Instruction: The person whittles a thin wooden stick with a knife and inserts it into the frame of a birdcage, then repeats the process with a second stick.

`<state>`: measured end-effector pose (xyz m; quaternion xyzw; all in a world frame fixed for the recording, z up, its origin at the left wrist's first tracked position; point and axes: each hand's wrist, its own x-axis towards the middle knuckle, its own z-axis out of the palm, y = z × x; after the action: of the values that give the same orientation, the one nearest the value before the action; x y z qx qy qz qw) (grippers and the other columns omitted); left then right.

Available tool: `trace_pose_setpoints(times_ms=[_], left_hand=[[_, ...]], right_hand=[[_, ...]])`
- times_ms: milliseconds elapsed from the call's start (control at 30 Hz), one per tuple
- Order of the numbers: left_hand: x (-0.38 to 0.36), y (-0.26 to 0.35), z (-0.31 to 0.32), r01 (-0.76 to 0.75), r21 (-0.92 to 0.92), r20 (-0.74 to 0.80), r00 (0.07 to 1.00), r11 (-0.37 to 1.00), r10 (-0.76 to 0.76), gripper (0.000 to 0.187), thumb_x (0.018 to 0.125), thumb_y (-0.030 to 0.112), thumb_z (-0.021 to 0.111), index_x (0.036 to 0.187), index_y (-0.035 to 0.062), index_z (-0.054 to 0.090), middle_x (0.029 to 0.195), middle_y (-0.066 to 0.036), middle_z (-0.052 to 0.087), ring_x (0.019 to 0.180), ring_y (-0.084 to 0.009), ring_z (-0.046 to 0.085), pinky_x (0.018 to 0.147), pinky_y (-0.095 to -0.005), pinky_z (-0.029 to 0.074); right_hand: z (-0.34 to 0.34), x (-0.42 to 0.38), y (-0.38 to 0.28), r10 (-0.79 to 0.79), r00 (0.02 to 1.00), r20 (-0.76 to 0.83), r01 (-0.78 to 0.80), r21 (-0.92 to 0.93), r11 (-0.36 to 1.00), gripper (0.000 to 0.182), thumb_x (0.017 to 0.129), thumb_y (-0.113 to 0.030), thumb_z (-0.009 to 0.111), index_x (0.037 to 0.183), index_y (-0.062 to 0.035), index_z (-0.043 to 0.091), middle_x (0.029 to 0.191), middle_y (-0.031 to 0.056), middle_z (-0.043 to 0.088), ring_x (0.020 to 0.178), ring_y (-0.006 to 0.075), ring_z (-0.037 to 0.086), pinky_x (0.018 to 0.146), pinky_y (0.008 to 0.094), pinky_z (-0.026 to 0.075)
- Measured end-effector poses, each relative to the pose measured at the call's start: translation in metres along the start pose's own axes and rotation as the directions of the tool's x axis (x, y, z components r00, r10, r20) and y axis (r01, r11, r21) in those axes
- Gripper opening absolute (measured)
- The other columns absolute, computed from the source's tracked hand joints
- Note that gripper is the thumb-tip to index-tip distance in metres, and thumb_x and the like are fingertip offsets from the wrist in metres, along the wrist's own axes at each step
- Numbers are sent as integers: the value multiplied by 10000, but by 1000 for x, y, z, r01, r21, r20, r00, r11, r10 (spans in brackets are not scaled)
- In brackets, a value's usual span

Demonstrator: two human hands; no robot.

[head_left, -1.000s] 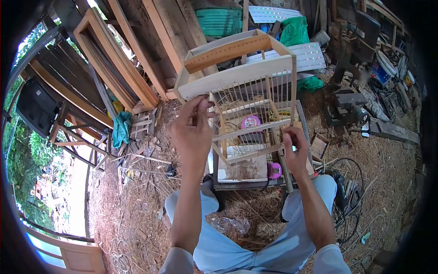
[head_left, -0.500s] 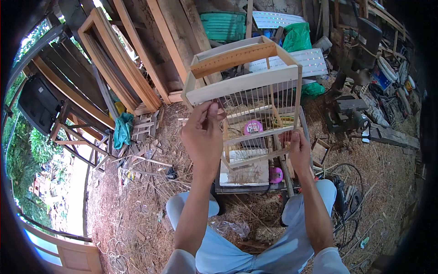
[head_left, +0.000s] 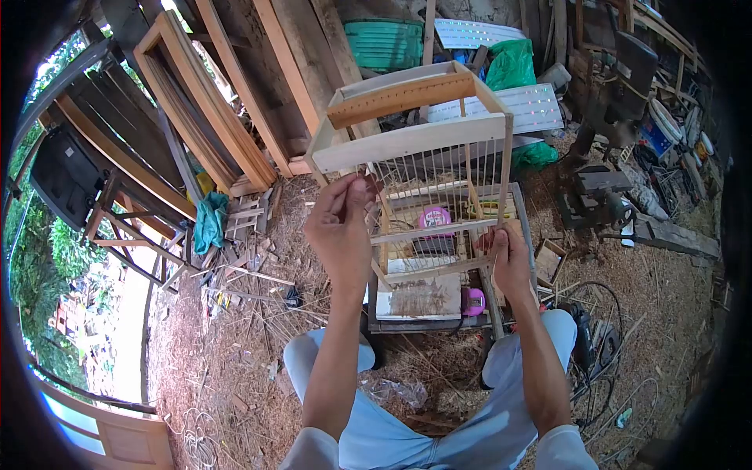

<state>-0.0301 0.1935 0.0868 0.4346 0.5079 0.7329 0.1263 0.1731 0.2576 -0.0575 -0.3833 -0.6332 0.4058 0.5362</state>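
A wooden frame [head_left: 415, 139] with rows of thin upright bars is held tilted in the air, above a low worktable [head_left: 376, 323]. My left hand [head_left: 343, 219] is closed at its left side, under the pale upper rail, with fingers pressed at the edge. My right hand [head_left: 510, 258] grips the lower right corner, where the post meets a lower rail. Behind the bars, a pink round object [head_left: 435, 219] shows on the worktable. A pink tape measure [head_left: 473, 301] lies near its front right, beside a pale board [head_left: 419, 299].
Door-like wooden frames [head_left: 192, 102] lean at the upper left. A green cloth [head_left: 210, 222] hangs below them. On the right stand a metal vise-like tool [head_left: 599, 196] and a black cable [head_left: 619, 313]. Wood scraps and shavings cover the ground [head_left: 251, 345].
The wooden frame has shifted slightly left and down, turning a little. Both hands have moved slightly left with it, still holding it.
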Motion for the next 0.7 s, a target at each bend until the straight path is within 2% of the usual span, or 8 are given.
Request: trace_pose_setpoints(times_ms=[100, 200, 333, 433, 533, 600, 633, 700], left_hand=[[-1, 2, 4, -4, 80, -11, 1000, 997, 5, 195, 907, 100, 625, 1018, -60, 625, 898, -115, 682, 757, -133, 658, 677, -235, 523], [4, -4, 8, -40, 44, -24, 999, 998, 42, 190, 905, 84, 621, 1020, -67, 627, 894, -119, 680, 734, -132, 657, 661, -242, 536], [7, -1, 6, 50, -82, -56, 997, 995, -55, 200, 903, 81, 621, 1028, -75, 623, 890, -118, 678, 749, -142, 663, 663, -251, 550], [12, -3, -3, 65, -74, 2, 998, 995, -65, 217, 904, 79, 616, 1045, -87, 610, 894, -119, 674, 787, -167, 671, 696, -274, 568], [10, -6, -13, 101, -45, 128, 987, 994, -94, 239, 902, 73, 616, 1084, -81, 593, 933, -128, 669, 853, -182, 669, 737, -292, 572], [6, -3, -17, -5, 73, 196, 981, 997, -9, 249, 904, 47, 601, 1122, -69, 576, 976, -143, 664, 900, -186, 661, 770, -298, 572], [6, -4, -18, -2, 70, 196, 980, 998, -12, 249, 904, 47, 601, 1122, -69, 576, 976, -143, 664, 900, -186, 661, 770, -298, 572], [9, -7, -18, 87, -39, 262, 962, 995, -74, 255, 905, 11, 580, 1151, -58, 566, 997, -143, 663, 924, -181, 654, 793, -293, 565]], right_hand=[[-1, 0, 0, -53, 998, 22, 54, -53, 997, 412, 1023, -332, 349, 867, 12, 512, 730, 75, 572, 729, 153, 623, 670, 295, 479], [-1, 1, 9, -47, 999, 24, 50, -145, 988, 407, 1025, -329, 343, 868, 11, 502, 727, 76, 569, 727, 168, 631, 675, 304, 482], [0, 2, -1, -60, 996, 62, 61, -14, 998, 393, 1027, -314, 342, 875, 12, 499, 727, 76, 564, 733, 172, 631, 682, 307, 484], [0, 0, -2, -63, 997, 47, 65, -38, 997, 370, 1029, -289, 345, 903, 12, 519, 722, 75, 570, 724, 183, 632, 688, 307, 488], [-2, -1, -4, -57, 997, 55, 60, -67, 996, 295, 1026, -229, 366, 983, 9, 535, 791, 78, 582, 781, 172, 627, 716, 295, 486], [-2, -1, 8, -105, 994, 4, 105, 36, 994, 218, 1006, -189, 426, 1030, -6, 543, 873, 50, 577, 798, 126, 557, 743, 264, 448], [-3, -3, 10, -104, 995, 5, 104, 32, 994, 218, 1006, -189, 426, 1030, -6, 543, 873, 50, 577, 798, 126, 557, 743, 264, 448], [-5, -4, 13, -106, 994, 24, 105, 33, 994, 132, 976, -87, 450, 1038, -5, 533, 862, 45, 542, 782, 126, 527, 736, 240, 425]])
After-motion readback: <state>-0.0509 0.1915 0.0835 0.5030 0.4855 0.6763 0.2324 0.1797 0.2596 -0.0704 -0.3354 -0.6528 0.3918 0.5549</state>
